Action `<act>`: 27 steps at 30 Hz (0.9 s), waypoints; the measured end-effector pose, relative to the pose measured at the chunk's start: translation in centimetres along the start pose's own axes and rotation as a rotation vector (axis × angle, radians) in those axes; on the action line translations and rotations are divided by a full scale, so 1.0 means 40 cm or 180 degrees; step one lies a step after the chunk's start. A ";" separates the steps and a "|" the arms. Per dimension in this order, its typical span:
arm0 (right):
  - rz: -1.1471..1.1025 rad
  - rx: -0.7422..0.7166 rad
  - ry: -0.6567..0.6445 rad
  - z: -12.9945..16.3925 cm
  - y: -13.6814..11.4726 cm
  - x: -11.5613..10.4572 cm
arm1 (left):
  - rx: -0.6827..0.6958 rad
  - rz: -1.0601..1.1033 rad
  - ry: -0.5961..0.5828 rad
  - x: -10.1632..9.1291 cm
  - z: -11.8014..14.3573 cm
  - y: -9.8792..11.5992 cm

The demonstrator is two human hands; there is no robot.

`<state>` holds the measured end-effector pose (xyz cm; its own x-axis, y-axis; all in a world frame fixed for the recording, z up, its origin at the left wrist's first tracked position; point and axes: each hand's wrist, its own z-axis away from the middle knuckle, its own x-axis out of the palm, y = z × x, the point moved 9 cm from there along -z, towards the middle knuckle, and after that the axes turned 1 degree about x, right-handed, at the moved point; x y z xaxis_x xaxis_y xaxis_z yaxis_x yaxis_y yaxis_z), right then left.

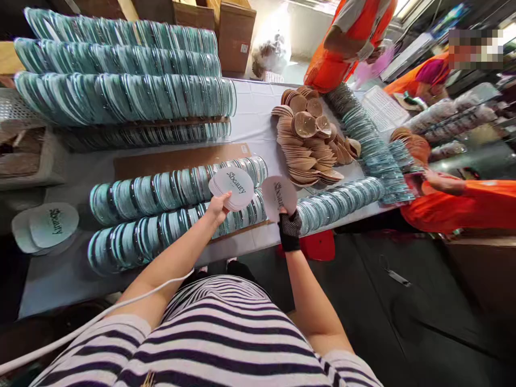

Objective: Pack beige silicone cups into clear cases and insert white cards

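Observation:
Pinched in my left hand (220,208) is a fanned stack of round white cards (234,188) printed with "beauty" lettering. My right hand (289,223), in a dark fingerless glove, grips a single-looking round card (278,196) with the same print, a little to the right of the stack. Both hands are over the near edge of the table, above rows of round glass discs (161,188) standing on edge. Another row of glass discs (341,201) lies just right of my right hand. More round printed cards (50,226) rest at the left.
Long stacked rows of glass discs (121,97) fill the back left. Brown round pieces (306,145) are heaped in the middle right. A white plastic basket (385,110) stands beyond them. People in orange vests (334,54) work at the right. A red stool (320,245) is under the table edge.

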<state>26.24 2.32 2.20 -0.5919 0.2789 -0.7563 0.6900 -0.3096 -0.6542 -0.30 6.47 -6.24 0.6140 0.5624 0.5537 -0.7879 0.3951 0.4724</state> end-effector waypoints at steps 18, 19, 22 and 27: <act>0.1949 -0.0295 -0.2047 0.121 -0.030 0.270 | -0.0120 0.0030 0.0083 -0.020 -0.076 -0.018; 0.1885 -0.0258 -0.2014 0.118 -0.024 0.265 | -0.0129 0.0039 0.0081 -0.021 -0.078 -0.019; 0.1740 -0.0267 -0.1937 0.113 -0.019 0.266 | -0.0172 0.0037 0.0018 -0.020 -0.080 -0.022; 0.1686 -0.0366 -0.1951 0.105 -0.031 0.324 | -0.0155 0.0015 0.0025 -0.017 -0.078 -0.019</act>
<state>15.97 2.50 -6.82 -0.2750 -0.4350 -0.8574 0.9608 -0.1563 -0.2289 -0.26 8.05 -9.15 0.6100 0.5700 0.5504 -0.7923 0.4271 0.4357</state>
